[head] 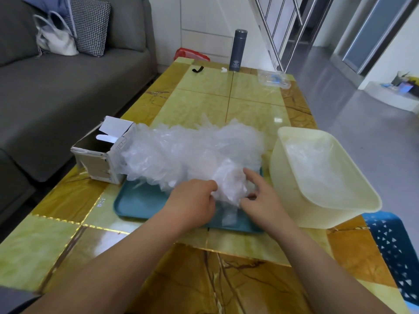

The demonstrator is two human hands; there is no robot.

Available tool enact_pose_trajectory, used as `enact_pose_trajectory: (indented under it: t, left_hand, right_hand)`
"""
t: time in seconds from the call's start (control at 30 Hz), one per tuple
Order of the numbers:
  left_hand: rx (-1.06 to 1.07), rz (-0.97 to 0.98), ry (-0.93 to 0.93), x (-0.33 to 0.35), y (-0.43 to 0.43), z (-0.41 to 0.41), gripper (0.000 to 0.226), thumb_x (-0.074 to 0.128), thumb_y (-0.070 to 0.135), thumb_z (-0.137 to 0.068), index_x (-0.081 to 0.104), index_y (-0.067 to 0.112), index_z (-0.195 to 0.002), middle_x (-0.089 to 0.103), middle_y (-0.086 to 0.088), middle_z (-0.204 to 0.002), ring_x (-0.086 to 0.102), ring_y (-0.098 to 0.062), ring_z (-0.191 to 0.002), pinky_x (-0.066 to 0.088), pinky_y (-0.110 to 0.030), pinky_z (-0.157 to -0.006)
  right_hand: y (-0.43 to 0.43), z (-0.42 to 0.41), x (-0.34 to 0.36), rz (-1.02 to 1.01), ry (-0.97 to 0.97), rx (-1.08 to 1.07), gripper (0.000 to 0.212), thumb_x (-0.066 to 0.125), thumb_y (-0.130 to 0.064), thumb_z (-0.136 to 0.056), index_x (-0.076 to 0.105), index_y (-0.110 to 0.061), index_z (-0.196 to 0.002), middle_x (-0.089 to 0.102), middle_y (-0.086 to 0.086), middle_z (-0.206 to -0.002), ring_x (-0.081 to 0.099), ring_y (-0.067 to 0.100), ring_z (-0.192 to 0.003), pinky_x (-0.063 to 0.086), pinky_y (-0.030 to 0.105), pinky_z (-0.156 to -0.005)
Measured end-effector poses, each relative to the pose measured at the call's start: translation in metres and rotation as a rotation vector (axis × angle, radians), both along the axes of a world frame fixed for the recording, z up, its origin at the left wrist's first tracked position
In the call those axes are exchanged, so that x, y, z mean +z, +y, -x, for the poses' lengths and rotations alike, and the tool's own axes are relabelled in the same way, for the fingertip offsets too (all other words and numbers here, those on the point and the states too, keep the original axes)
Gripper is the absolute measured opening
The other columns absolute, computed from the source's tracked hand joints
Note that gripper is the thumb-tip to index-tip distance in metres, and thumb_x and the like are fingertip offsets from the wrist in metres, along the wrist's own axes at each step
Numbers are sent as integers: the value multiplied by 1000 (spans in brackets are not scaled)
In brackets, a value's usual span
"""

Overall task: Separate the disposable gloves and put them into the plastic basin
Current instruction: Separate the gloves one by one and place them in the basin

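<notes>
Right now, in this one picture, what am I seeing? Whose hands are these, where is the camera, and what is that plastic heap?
No robot here: a person works bare-handed, with one camera worn on the head, looking down. The left hand and right hand both pinch a clump of gloves at the near edge of a pile of clear disposable gloves on a teal tray, beside an open cardboard box. The cream plastic basin on the right already holds some gloves.
</notes>
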State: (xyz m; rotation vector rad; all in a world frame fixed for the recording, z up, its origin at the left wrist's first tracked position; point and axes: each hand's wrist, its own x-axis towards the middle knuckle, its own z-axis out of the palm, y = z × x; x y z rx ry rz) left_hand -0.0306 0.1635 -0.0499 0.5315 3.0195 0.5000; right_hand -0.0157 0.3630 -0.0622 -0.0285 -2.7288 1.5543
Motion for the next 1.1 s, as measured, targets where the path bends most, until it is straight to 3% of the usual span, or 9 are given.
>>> enact_pose_trajectory:
  t: [0.1, 0.17, 0.27, 0.37, 0.5, 0.67, 0.83, 0.97, 1.1]
  left_hand:
    - [63, -51, 110, 10, -1, -10, 17, 46, 36, -98, 60, 31, -106, 67, 7, -97, 63, -23, -88, 50, -36, -71]
    - [77, -188, 279, 16, 0, -14, 15, 51, 34, -97, 56, 30, -109, 60, 10, -102, 63, -23, -79, 53, -39, -67]
    - [-31, -234, 382, 17, 1, -13, 44, 59, 24, -92, 51, 29, -135, 52, 8, -132, 65, -23, -77, 55, -41, -57]
    - [-93, -139, 177, 12, 0, -7, 55, 52, 19, -100, 45, 34, -152, 41, 16, -158, 67, -21, -103, 56, -41, -81]
    - [-10, -178, 154, 9, -1, -5, 29, 52, 19, -102, 73, 28, -121, 74, 8, -116, 68, -20, -103, 53, -37, -87]
    - [166, -620, 17, 12, -1, 3, 14, 68, 15, -91, 71, 28, -88, 71, 10, -77, 66, -7, -73, 56, -29, -69]
    - [152, -754, -32, 18, -14, 4, 24, 59, 12, -99, 77, 27, -105, 74, 14, -96, 66, -1, -89, 47, -15, -75]
    - [192, -892, 106, 42, -26, 1, 13, 67, 29, -98, 78, 25, -97, 69, 11, -97, 62, -3, -86, 43, -15, -71]
    - [166, -1220, 8, 66, -31, -12, 18, 66, 24, -84, 78, 11, -88, 76, -5, -99, 69, -19, -94, 54, -30, -81]
  right_hand:
    - [-3, 0, -4, -82, 59, -36, 40, 69, -15, -89, 68, -29, -126, 69, -13, -114, 65, -1, -98, 58, 26, -92]
    - [-6, -4, -1, -171, 117, -18, 19, 69, -20, -94, 74, -29, -109, 69, -16, -100, 62, -3, -92, 51, 15, -82]
    - [-7, -9, 3, -301, 252, 14, 11, 67, -20, -95, 70, -26, -86, 60, -13, -83, 55, 0, -80, 37, 8, -68]
    - [-8, -14, 5, -337, 403, 23, 13, 71, -10, -91, 68, -23, -87, 56, -10, -85, 53, 1, -78, 41, 10, -70]
    - [-11, -28, 21, -325, 484, -53, 23, 75, -14, -86, 58, -21, -99, 44, -9, -100, 52, 6, -78, 45, 16, -66]
    - [-31, -43, 34, -258, 539, 284, 2, 69, -23, -88, 68, -21, -88, 61, -12, -89, 59, 8, -85, 50, 24, -72]
    - [-29, -29, 22, -276, 173, 237, 55, 60, -44, -93, 55, -30, -146, 57, -15, -144, 51, 3, -132, 47, 34, -111]
    - [-23, -16, 24, -139, -47, 133, 63, 65, -47, -96, 45, -31, -153, 50, -15, -151, 48, 5, -135, 44, 26, -107]
    - [-20, -17, 33, -47, -32, 8, 74, 79, -61, -78, 53, -32, -141, 62, -15, -125, 62, 3, -107, 55, 23, -88]
